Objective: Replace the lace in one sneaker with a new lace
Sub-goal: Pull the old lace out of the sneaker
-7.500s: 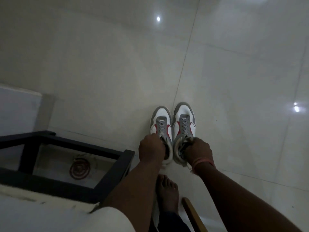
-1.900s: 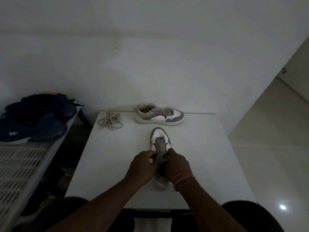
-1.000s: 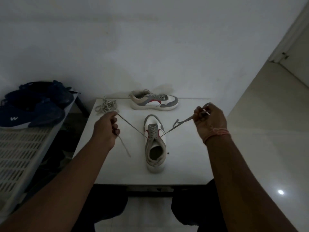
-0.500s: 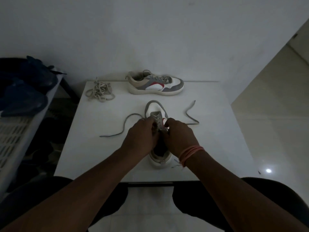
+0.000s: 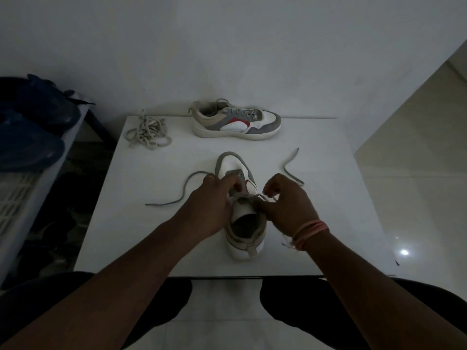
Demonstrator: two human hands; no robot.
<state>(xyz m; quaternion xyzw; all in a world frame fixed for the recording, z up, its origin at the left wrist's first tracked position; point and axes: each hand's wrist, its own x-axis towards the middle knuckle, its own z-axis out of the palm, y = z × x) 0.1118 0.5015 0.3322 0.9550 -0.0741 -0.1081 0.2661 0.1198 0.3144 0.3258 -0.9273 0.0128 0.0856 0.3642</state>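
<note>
A white and grey sneaker (image 5: 232,164) stands toe-away in the middle of the white table (image 5: 156,238). Its grey lace (image 5: 177,198) is untied, one end trailing left and the other end lying at the right. My left hand (image 5: 209,200) grips the sneaker's left side at the eyelets. My right hand (image 5: 285,200) pinches the lace crossing over the tongue. My fingers hide the eyelets. A loose pale lace (image 5: 149,132) lies bundled at the table's far left.
A second matching sneaker (image 5: 237,121) lies sideways along the table's far edge by the wall. Dark blue shoes (image 5: 30,127) sit on a slatted rack at the left. Glossy floor tiles (image 5: 414,173) lie to the right.
Both hands stay at the sneaker's eyelets. My right hand has lifted a little and now pinches a lace strand over the tongue. The loose lace ends have barely shifted.
</note>
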